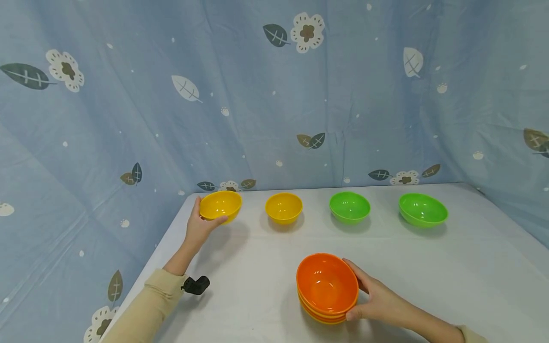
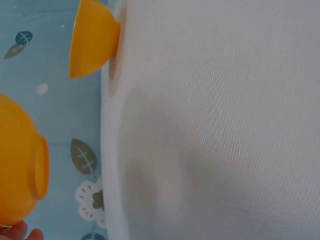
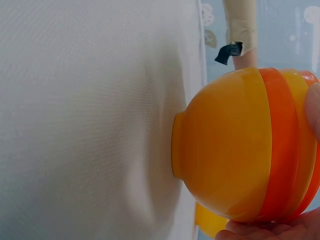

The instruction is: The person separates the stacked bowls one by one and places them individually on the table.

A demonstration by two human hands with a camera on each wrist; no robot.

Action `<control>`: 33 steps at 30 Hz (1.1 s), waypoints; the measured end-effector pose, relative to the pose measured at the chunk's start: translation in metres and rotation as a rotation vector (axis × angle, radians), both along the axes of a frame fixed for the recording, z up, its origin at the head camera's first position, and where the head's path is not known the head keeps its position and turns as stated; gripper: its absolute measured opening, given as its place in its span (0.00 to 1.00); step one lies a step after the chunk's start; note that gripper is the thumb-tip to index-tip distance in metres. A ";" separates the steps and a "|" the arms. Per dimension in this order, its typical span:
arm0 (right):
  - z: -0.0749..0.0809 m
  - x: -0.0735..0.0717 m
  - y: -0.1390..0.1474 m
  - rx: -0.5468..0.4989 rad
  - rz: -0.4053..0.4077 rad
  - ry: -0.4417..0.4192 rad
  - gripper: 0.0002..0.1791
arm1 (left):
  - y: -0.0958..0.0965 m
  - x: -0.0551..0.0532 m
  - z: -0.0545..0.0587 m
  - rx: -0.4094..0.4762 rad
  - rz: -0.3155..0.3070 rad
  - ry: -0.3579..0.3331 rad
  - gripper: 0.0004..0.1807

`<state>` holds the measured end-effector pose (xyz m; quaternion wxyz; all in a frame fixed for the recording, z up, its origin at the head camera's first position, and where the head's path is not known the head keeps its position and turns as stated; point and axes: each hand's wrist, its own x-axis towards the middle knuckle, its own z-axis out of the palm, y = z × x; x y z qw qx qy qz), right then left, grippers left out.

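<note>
At the far left of the head view, my left hand [image 1: 200,229] grips a yellow bowl [image 1: 220,206], thumb on the near side. In the left wrist view this bowl [image 2: 15,165] is raised off the white tabletop, its foot ring showing. At the front middle, my right hand [image 1: 379,299] holds a nested stack of bowls [image 1: 327,286] by its right side. An orange bowl sits on top of the stack. From the side, the right wrist view shows yellow and orange alternating, with a yellow bowl [image 3: 225,150] at the bottom, close over the cloth.
Along the back of the white table [image 1: 257,267] stand a second yellow bowl [image 1: 284,208], a green bowl [image 1: 350,207] and another green bowl [image 1: 422,210] at the right. A blue patterned curtain [image 1: 240,95] hangs behind. A black device [image 1: 196,285] is at the left sleeve.
</note>
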<state>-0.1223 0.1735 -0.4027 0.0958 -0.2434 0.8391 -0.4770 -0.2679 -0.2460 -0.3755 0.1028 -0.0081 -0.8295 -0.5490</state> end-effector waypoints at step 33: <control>0.000 0.000 0.000 0.009 -0.002 -0.024 0.56 | -0.007 -0.036 -0.038 -0.031 0.177 -0.101 0.60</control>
